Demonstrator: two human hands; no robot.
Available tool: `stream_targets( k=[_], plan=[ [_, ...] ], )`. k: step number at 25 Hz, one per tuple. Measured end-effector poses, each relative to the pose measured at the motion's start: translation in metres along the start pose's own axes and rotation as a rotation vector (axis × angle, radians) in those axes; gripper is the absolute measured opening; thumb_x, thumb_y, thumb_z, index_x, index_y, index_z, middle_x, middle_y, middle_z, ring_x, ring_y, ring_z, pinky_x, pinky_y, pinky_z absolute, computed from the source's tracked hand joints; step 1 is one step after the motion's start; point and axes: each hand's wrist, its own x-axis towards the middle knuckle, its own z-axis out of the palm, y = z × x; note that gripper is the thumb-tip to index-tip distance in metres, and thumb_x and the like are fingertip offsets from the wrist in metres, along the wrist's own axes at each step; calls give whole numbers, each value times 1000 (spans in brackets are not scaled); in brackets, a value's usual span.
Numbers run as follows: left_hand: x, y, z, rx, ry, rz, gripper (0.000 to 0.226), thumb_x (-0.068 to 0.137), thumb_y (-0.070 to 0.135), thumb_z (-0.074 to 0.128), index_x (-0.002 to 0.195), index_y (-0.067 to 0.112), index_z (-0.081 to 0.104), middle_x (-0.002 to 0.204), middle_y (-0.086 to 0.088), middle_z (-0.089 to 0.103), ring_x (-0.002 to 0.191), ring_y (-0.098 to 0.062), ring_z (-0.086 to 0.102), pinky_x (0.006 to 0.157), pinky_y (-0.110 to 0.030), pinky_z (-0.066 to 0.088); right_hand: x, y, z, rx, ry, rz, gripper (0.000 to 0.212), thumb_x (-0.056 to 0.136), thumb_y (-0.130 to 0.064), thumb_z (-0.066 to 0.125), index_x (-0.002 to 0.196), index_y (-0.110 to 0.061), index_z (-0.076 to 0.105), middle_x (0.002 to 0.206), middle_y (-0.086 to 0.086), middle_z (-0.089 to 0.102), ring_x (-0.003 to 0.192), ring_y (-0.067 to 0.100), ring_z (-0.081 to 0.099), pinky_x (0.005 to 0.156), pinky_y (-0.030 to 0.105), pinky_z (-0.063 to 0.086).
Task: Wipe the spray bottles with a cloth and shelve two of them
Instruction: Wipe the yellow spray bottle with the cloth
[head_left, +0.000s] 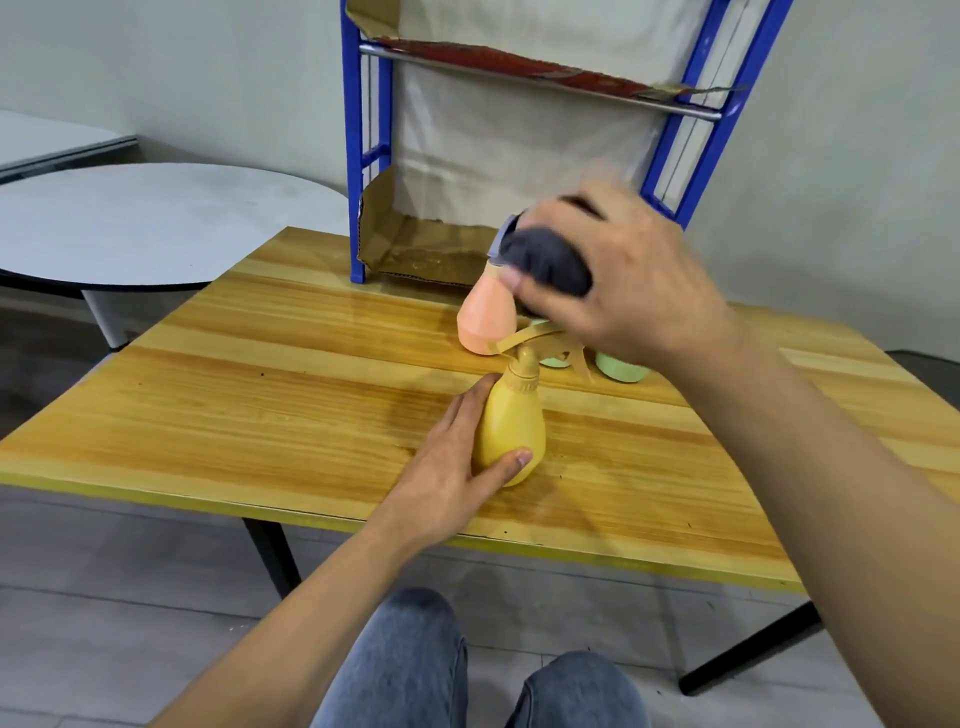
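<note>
L hand (457, 457) wrapped round yellow bottle (511, 431), thumb in front, upright mid-counter (260, 389). R hand (623, 280), blurred, clutches balled dark cloth (550, 260) against top of the pink bottle (485, 317). Bottles: 1 yellow, 1 pink, 2 green (621, 366) part-hidden behind. Blue shelf (363, 156) at far edge.

Clock directions are taken from the yellow bottle (511, 431). The wooden table (260, 415) is bare from 9 to 11 o'clock, which gives open passage from the left edge. The left hand (452, 462) grips the bottle and closes off 7 to 8 o'clock. The pink bottle (485, 319) and green bottles (621, 366) crowd in from 12 to 1 o'clock. The right hand (623, 280), holding the cloth (550, 260), hangs above them, and its forearm bars 2 to 4 o'clock. Behind them, the lower shelf of the blue rack (353, 156) is open at 11 o'clock.
</note>
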Motion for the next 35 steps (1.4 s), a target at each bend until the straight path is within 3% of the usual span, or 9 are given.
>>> stream_targets(
  k=[3,9,12,14,18,21,27,29,35],
  plan=[
    [0,0,2,11,9,-2,86,92,59,62,158,42,9,160,11,31,143,-7,33,119,-36,32,-23,4,23,-43,-98,-140,48,91,-67,49,119,-28,58,115,4,55,99,23,55,81,36,48],
    [1,2,-2,-47,28,-6,84,92,58,63,159,40,14,158,17,32,144,-5,33,121,-39,32,-10,-9,57,382,255,360,39,95,-62,51,97,-24,63,85,-2,62,77,19,60,73,45,52],
    [1,2,0,-39,13,-22,86,90,65,61,157,46,12,158,13,33,143,-12,35,119,-48,35,-18,-11,52,887,514,624,27,99,-43,58,93,-18,68,82,-3,69,81,11,66,77,35,56],
    [2,2,2,-26,6,-33,86,89,68,59,157,47,10,160,12,31,145,-13,34,119,-51,34,-27,-12,53,1012,633,777,22,101,-37,56,97,-19,68,85,-10,69,84,-1,65,79,20,53],
    [2,2,1,32,18,-34,88,90,67,57,159,44,7,164,11,27,148,-12,30,121,-48,32,-37,-31,75,1204,823,927,17,100,-36,53,91,-26,65,86,-14,70,89,2,65,87,29,52],
    [0,1,3,27,34,-18,88,90,67,57,159,43,8,164,9,28,149,-11,29,122,-46,30,-33,-43,83,1171,892,996,21,104,-27,52,86,-27,64,77,-19,72,81,-2,67,82,24,50],
    [1,3,3,31,26,-27,89,90,67,56,160,41,7,163,9,29,148,-11,30,121,-48,32,-39,-30,89,1011,781,953,29,104,-40,47,82,-33,66,83,-8,73,87,10,69,86,34,56],
    [1,4,2,25,15,-27,89,91,67,56,160,41,6,163,10,28,147,-12,31,121,-48,33,-44,-26,87,898,701,894,30,104,-45,45,86,-34,66,83,-10,72,86,6,68,79,28,55],
    [1,5,0,2,30,-53,87,88,70,55,158,43,10,162,10,30,144,-11,34,119,-47,36,-85,3,83,473,420,986,51,99,-67,31,116,-27,57,98,-1,70,94,24,65,84,45,53]
  ],
)
